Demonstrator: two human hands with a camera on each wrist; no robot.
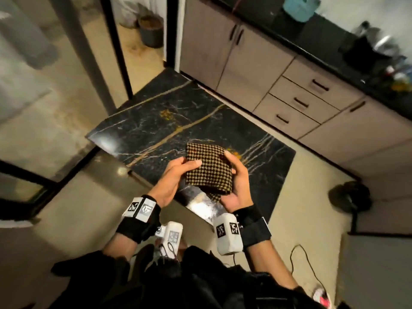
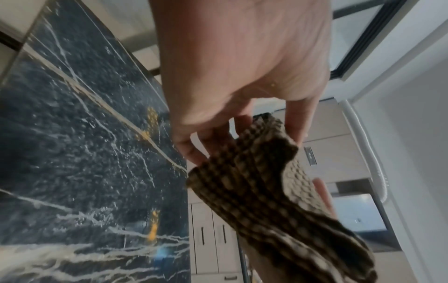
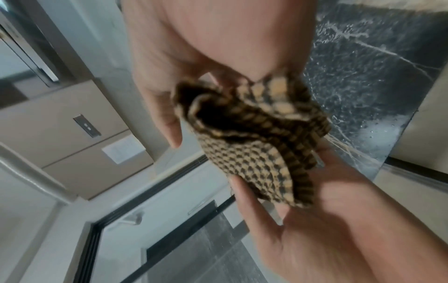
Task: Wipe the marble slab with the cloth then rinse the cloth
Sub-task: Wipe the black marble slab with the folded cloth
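Note:
A folded brown-and-yellow checked cloth (image 1: 207,168) is held above the near part of the black marble slab (image 1: 156,121), which has gold and white veins. My left hand (image 1: 185,168) grips the cloth's left edge, thumb on top and fingers beneath. My right hand (image 1: 234,172) grips its right edge and near corner. Yellow stains (image 1: 166,113) mark the slab, one of them beside the cloth (image 1: 236,153). The left wrist view shows the cloth (image 2: 254,181) pinched by the left hand (image 2: 242,137) over the slab (image 2: 72,134). In the right wrist view the cloth (image 3: 254,153) is bunched between the right hand (image 3: 184,107) and the left hand (image 3: 315,220).
Beige cabinets with drawers (image 1: 301,101) run behind the slab under a black counter (image 1: 356,52) that carries several items. A dark bucket (image 1: 151,30) stands in the doorway at the back. A dark round object (image 1: 350,195) and a cable (image 1: 307,259) lie on the floor at right.

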